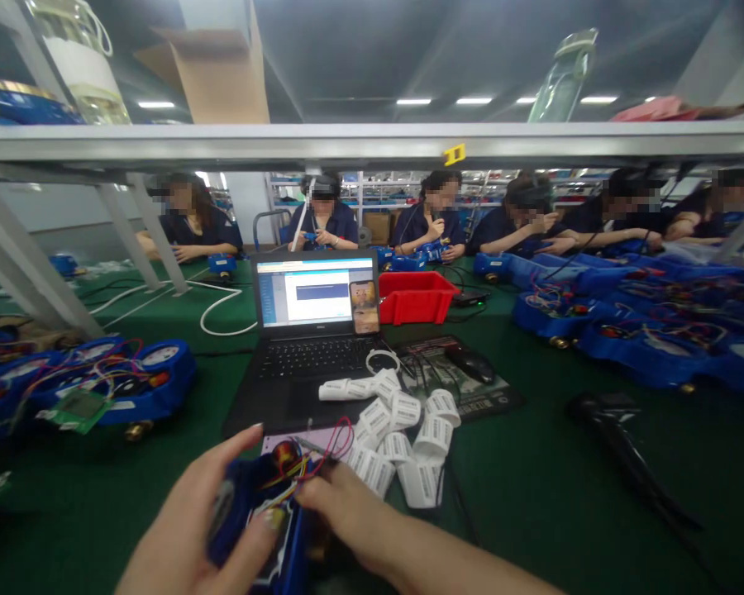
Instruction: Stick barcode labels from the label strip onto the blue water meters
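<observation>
Close in front of me is a blue plastic housing (298, 549), its open top showing red, yellow and white wires and a copper-coloured coil. My left hand (183, 512) wraps round its left side, with the thumb laid over the top and the index finger stretched along the far end. At the right side, my right hand (363, 516) grips the housing near the wires with its thumb; its other fingers are mostly hidden. A curled strip of white barcode labels (375, 417) lies just beyond my right hand, partly over the laptop (298, 359).
Wired blue housings stand at left (174, 372) and right (632, 339). A black handheld scanner (620, 446) lies at right, a mouse (471, 364) on its pad, a red bin (418, 297) behind. A shelf (372, 142) crosses overhead; several people work opposite.
</observation>
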`<state>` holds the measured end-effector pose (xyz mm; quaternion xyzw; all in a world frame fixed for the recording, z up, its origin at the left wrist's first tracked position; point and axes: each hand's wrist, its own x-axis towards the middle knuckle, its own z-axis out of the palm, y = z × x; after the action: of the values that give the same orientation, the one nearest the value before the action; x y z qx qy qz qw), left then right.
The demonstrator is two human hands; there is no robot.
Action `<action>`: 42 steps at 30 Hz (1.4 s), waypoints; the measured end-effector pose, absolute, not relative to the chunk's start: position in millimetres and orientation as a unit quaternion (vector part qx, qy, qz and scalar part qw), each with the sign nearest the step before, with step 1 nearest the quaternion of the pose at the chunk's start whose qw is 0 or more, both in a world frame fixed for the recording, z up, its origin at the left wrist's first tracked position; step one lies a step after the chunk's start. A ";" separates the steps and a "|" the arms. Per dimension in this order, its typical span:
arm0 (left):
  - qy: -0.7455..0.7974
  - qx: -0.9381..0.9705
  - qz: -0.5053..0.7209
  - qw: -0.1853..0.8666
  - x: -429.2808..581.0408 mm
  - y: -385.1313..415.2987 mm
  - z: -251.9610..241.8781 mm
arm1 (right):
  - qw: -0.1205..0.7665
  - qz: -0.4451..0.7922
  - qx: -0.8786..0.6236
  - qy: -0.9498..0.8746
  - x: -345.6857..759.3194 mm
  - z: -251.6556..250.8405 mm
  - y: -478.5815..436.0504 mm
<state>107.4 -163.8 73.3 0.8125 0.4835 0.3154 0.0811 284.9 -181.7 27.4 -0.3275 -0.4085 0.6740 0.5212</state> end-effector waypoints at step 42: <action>0.472 0.759 0.332 0.302 170.4 -177.7 88.5 | 0.588 0.408 -0.350 -0.604 310.2 28.4 -197.7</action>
<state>170.4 -177.7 88.5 0.7590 0.4716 0.3320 0.3021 310.2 -197.7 28.4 -0.3503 -0.6039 0.4078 0.5884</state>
